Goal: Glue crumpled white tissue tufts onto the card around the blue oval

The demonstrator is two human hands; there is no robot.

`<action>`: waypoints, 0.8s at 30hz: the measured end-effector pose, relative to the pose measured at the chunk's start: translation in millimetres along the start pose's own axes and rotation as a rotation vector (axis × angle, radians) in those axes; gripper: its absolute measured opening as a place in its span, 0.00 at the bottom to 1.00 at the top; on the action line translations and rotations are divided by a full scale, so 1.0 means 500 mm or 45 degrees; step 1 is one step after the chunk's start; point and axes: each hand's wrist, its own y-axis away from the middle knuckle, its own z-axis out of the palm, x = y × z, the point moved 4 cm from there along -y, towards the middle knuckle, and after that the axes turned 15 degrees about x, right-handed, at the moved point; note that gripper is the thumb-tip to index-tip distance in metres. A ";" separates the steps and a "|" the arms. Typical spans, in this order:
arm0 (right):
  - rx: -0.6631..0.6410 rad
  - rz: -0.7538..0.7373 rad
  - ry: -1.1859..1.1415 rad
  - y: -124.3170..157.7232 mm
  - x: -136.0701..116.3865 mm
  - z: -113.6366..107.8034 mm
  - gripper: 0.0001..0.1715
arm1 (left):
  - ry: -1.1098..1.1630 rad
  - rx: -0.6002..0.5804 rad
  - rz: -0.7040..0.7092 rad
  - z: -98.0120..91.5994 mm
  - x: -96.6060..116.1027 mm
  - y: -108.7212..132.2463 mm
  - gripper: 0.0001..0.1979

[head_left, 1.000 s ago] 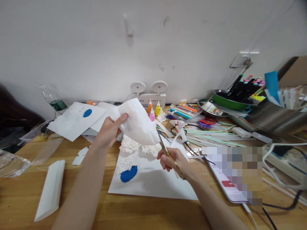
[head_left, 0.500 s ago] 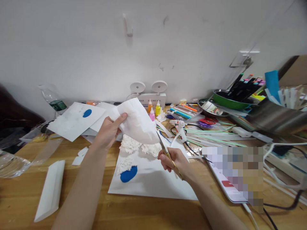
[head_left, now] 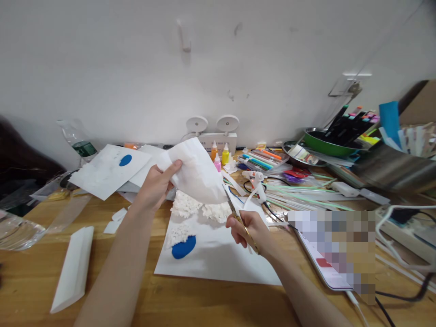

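My left hand (head_left: 160, 181) pinches a thin white sheet of tissue paper (head_left: 197, 170) by its left side and holds it up over the table. In my right hand (head_left: 247, 227) is a pair of gold-handled scissors (head_left: 235, 211), fingers wrapped round the handles. Its blade tips point up and touch or nearly touch the paper's lower right corner. Below both hands lies a white sheet (head_left: 218, 268) bearing crumpled white paper clusters (head_left: 185, 204) and a blue oval (head_left: 184, 247). One cluster partly covers the blue oval.
A folded white paper pad (head_left: 73, 268) lies at the left. Behind it another sheet (head_left: 102, 181) carries a blue oval. A glue gun (head_left: 255, 181), small paint bottles (head_left: 225, 154), markers and thin sticks crowd the back right. A phone (head_left: 323, 254) with its cable lies at right.
Hardly anything differs. The whole view has shifted slightly, and both hands keep hold of the paper and scissors in nearly the same pose.
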 end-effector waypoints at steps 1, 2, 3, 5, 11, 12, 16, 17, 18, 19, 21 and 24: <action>0.002 0.004 -0.003 0.000 0.000 0.000 0.23 | -0.004 -0.001 0.004 0.000 0.000 0.000 0.13; 0.007 0.005 -0.001 0.000 -0.001 0.000 0.23 | -0.006 -0.003 0.006 0.000 0.001 0.000 0.13; 0.012 0.006 0.004 0.000 -0.001 0.000 0.23 | -0.007 -0.003 0.007 0.000 0.001 0.000 0.13; 0.020 0.009 0.015 -0.001 0.000 -0.001 0.23 | -0.008 -0.003 0.006 -0.001 0.000 0.000 0.13; 0.059 0.015 0.043 -0.001 0.001 -0.001 0.23 | -0.008 0.014 0.005 -0.002 -0.002 -0.003 0.14; 0.060 0.021 0.041 0.000 0.001 -0.001 0.24 | -0.005 0.015 0.009 -0.002 -0.002 -0.003 0.14; 0.047 0.035 0.041 0.000 -0.001 0.001 0.24 | -0.009 -0.005 0.016 -0.001 -0.002 -0.002 0.13; 0.045 0.034 0.042 0.000 -0.002 0.001 0.24 | -0.013 -0.009 0.017 -0.001 -0.002 -0.002 0.13; 0.045 0.035 0.045 0.001 -0.002 0.002 0.24 | -0.016 -0.010 0.020 -0.001 -0.002 -0.003 0.13; 0.045 0.039 0.046 0.001 -0.002 0.002 0.24 | -0.015 -0.011 0.021 -0.001 -0.003 -0.003 0.12; 0.046 0.047 0.044 0.001 -0.002 0.003 0.24 | -0.008 -0.009 0.024 -0.001 -0.003 -0.004 0.12; 0.047 0.055 0.020 0.001 -0.001 0.005 0.24 | -0.005 -0.013 0.025 0.000 -0.003 -0.005 0.12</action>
